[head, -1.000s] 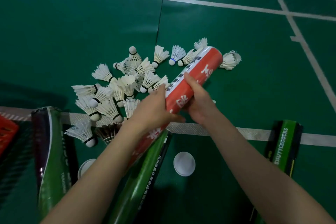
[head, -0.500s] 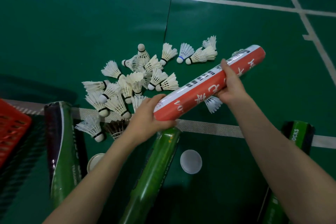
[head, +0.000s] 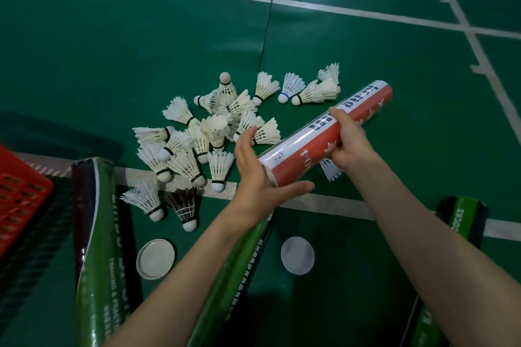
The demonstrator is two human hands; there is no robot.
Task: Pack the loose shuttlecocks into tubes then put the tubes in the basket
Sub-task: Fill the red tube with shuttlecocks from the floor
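The red tube looks like card with a shiny plastic skin, and light gleams along it. The green tubes are smooth and shiny too. The shuttlecocks have white feathers, soft and a bit frayed at the tips, with dull round heads. One dark shuttlecock has brown feathers. The basket is hard red plastic full of holes. The round lids look like pale, dull plastic. The floor is smooth and green with a soft shine. The white line across it looks rough and bumpy.
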